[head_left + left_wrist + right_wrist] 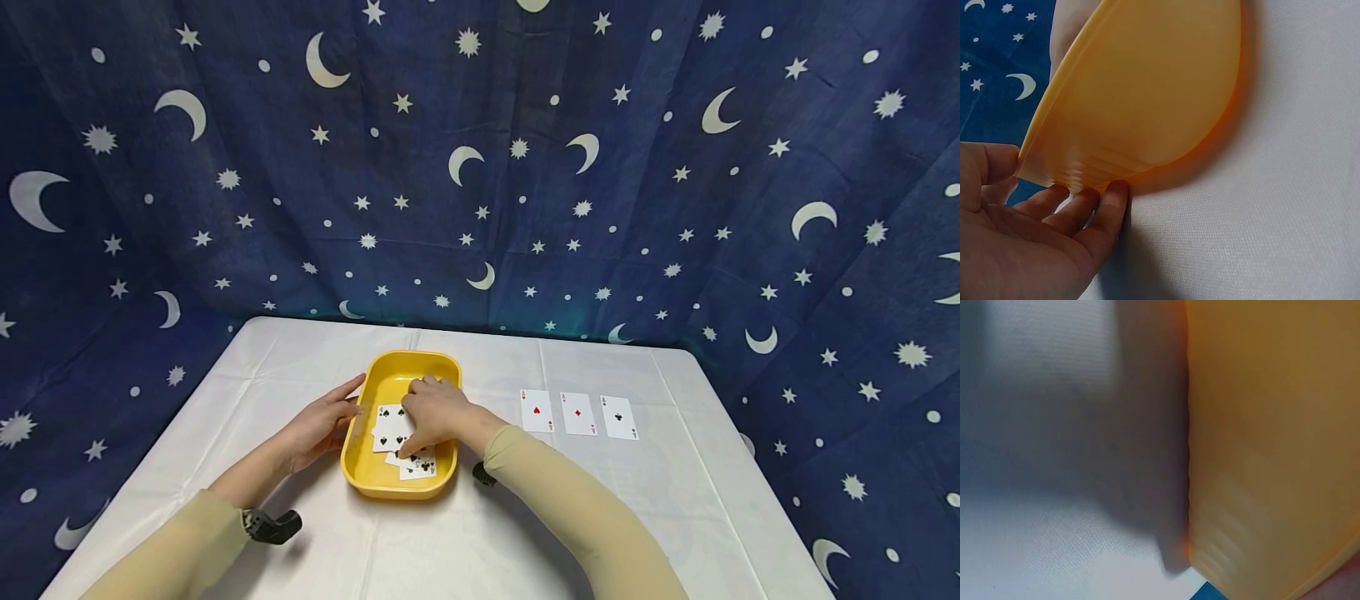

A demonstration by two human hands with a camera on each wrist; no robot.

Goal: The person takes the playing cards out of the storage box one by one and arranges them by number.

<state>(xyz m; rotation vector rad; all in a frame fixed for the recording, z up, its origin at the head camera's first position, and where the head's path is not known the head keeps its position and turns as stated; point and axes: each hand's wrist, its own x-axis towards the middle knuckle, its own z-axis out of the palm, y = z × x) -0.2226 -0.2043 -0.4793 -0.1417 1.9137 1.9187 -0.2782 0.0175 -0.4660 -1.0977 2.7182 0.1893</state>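
A yellow plastic tray (401, 492) stands on the white table with loose playing cards inside. My left hand (318, 429) holds its left side, fingers on the outer wall and thumb at the rim; the left wrist view shows these fingers (1110, 203) along the wall. Over the tray's right side reaches my right hand (435, 412), thumb low on the cards and fingers spread above. Under it lie a spades card (390, 427) face up and, lower, a clubs card (417, 472), partly covered. The right hand's fingertips are partly hidden. The right wrist view shows mainly the tray's outer wall (1260, 456).
Right of the tray, three cards lie face up in a row: ace of hearts (536, 411), ace of diamonds (577, 413) and ace of clubs (618, 417). Behind the white tabletop (712, 517) hangs a dark blue curtain (517, 100) with moons and stars.
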